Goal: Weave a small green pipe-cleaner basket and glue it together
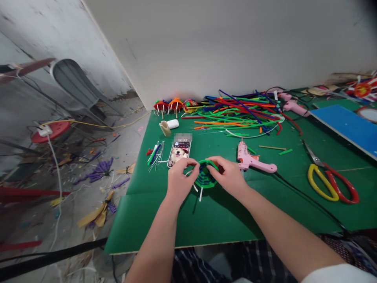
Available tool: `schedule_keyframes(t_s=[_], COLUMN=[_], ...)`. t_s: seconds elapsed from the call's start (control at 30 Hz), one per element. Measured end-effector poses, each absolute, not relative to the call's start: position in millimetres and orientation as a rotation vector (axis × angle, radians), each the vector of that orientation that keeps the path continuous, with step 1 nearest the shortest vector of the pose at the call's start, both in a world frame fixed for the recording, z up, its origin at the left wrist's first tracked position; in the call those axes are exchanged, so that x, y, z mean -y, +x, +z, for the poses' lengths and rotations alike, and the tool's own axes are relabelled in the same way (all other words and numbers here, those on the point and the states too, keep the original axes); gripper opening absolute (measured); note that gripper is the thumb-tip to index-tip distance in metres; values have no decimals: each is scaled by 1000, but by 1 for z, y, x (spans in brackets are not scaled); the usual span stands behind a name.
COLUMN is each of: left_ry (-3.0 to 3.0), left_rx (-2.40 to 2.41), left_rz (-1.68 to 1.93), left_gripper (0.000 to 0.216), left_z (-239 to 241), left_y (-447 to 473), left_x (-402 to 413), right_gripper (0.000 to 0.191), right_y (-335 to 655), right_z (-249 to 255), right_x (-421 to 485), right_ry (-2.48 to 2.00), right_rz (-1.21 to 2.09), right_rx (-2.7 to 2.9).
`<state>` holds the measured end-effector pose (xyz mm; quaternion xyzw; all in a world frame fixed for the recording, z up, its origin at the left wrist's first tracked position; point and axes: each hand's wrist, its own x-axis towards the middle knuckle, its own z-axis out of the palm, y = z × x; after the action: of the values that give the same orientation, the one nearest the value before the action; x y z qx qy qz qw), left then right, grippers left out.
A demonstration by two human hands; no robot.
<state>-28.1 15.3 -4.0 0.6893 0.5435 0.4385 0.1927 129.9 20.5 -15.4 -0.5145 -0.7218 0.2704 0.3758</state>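
A small round green-and-blue woven piece (206, 179) with white strips sticking out is held just above the green table. My left hand (182, 177) pinches its left edge, and my right hand (228, 173) grips its right side with thumb and fingers. Behind my left hand lies a phone (179, 151) with a dog picture on its lit screen. A pink glue gun (250, 159) rests right of my right hand, its black cord running toward the table's front edge.
Colourful pipe cleaners (238, 112) are heaped along the back. Large scissors (326, 169) with yellow and red handles lie open at right, near a blue board (347, 127). Small finished pieces (176, 105) stand at the back left. Scraps litter the floor by a grey chair (76, 86).
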Motion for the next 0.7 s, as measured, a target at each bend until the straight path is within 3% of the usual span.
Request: schedule_keyframes(t_s=[0.7], left_ry=[1875], left_rx=[-1491], left_rz=[1106], left_gripper=[8], left_z=[-5], left_y=[-35], left_x=[-17], right_gripper=[17], right_y=[130], right_z=[-18], right_x=[-22], right_ry=[-1313], right_rz=[668], right_rx=[1923])
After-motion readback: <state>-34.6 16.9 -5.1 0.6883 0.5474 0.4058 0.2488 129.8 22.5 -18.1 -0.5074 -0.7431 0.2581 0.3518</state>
